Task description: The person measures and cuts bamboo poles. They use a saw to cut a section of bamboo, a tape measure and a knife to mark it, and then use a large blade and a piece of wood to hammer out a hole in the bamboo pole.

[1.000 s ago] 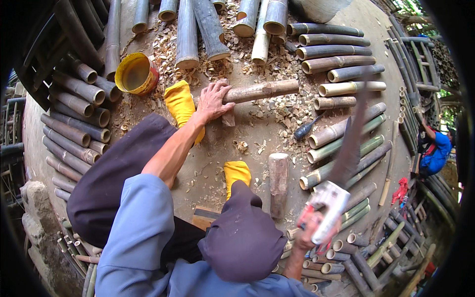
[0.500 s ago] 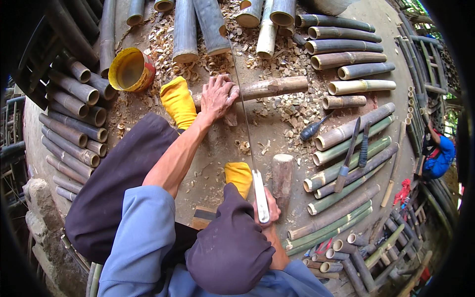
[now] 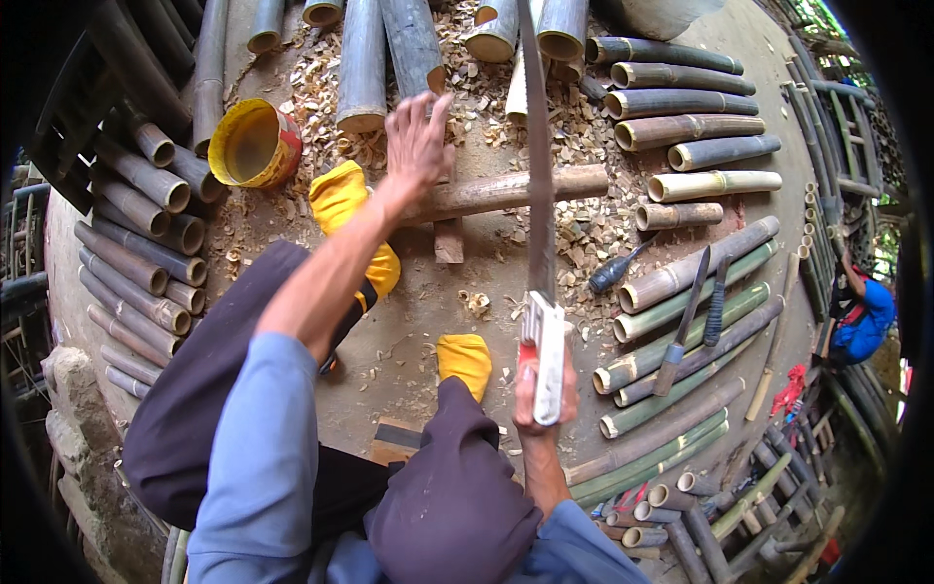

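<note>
Some change: left fingers (image 3: 421, 113) spread, apparently lifted off log (image 3: 491, 194); right fingers (image 3: 526, 382) clutching saw (image 3: 541, 214)

soft, even daylight; faint shadows; edges curve into black corners; upper-right foliage (image 3: 823, 14) looks washed out.

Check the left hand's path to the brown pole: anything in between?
Nothing visible stands between the left hand and the brown pole. The saw in the right hand crosses our view of the pole, right of the left hand; whether its blade touches, I can't tell.
</note>
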Motion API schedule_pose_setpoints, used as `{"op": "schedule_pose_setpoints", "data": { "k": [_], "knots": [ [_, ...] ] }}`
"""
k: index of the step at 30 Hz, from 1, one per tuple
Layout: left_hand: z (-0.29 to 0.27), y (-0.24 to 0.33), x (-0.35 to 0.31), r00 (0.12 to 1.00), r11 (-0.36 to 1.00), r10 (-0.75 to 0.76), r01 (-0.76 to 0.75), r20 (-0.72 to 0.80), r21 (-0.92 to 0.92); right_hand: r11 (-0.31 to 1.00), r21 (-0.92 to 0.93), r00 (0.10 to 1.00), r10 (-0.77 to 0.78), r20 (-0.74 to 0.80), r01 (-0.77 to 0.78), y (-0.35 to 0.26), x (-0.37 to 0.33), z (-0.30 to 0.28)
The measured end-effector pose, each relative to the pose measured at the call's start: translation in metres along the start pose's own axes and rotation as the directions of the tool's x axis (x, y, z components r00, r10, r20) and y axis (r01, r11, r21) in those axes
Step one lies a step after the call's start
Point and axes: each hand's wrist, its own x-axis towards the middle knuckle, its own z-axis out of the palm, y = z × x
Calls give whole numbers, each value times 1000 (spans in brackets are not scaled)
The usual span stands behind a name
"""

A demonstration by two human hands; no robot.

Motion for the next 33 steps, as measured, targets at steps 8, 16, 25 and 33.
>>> {"op": "schedule_pose_setpoints", "data": {
  "k": [8,16,25,33],
  "knots": [
    [-5,-135,79,977,962,83,-129,194,240,994,-106,989,1,149,15,0,-11,-26],
    [-33,9,-15,923,873,244,-75,299,-483,1000,-9,985,21,171,-20,-5,-18,-31],
    [-3,20,-67,990,922,-24,75,138,-380,999,-41,971,-7,237,17,-7,-23,-29],
    [-9,10,-84,971,956,-139,183,195,-230,997,25,967,-72,243,68,-2,-32,-8]
  ]
}}
